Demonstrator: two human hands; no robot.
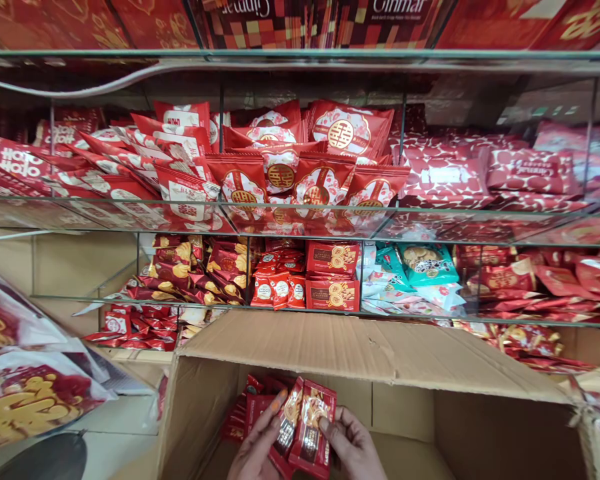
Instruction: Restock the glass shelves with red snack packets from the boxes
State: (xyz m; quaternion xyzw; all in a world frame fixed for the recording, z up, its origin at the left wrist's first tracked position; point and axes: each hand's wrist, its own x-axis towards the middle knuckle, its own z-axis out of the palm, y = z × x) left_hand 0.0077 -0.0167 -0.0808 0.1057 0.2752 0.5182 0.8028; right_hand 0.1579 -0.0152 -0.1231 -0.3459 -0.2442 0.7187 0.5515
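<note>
Inside the cardboard box [375, 347], my two hands hold red snack packets side by side. My right hand [353, 443] is closed on the right-hand snack packet [313, 427], its thumb lying across the front. Against the left snack packet [291, 417] rests my left hand [257, 440], fingers closed along its edge. Both packets are tilted and touch each other. Behind my left hand, more red packets [241, 407] lie in the box's left part. The undersides of the held packets are hidden.
Glass shelves [300, 230] of wrapped snacks rise just beyond the box. On the lower one, stacked red packets [333, 277] sit beside teal packets [427, 263]. Large printed bags [30, 400] stand at the left. A white cable [125, 80] runs along the upper shelf.
</note>
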